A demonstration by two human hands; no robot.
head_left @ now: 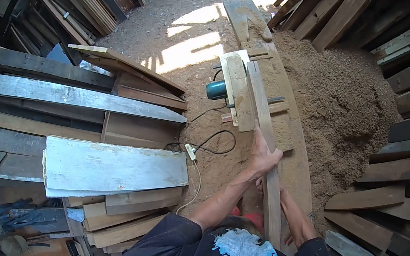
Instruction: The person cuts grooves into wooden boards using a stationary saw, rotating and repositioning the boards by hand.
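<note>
A long wooden board [262, 102] runs lengthwise from near my chest out over the workbench. My left hand [264, 159] grips it from the left side, thumb across the top and index finger stretched forward along the edge. Nearer to me, my right hand [260, 185] is wrapped round the board from below; most of it is hidden by the wood, with only some fingertips showing on the left. The board's far part lies over a wooden work surface [282, 126] dusted with sawdust. A green power tool [216, 90] is fixed at the left of that surface.
Sawdust is heaped [346, 106] right of the bench [298, 163]. An extension socket [190, 151] and black cable [220, 133] lie on the ground at left. Stacked boards, including a pale wide one [114, 167], fill the left; more planks [367, 197] lean at right.
</note>
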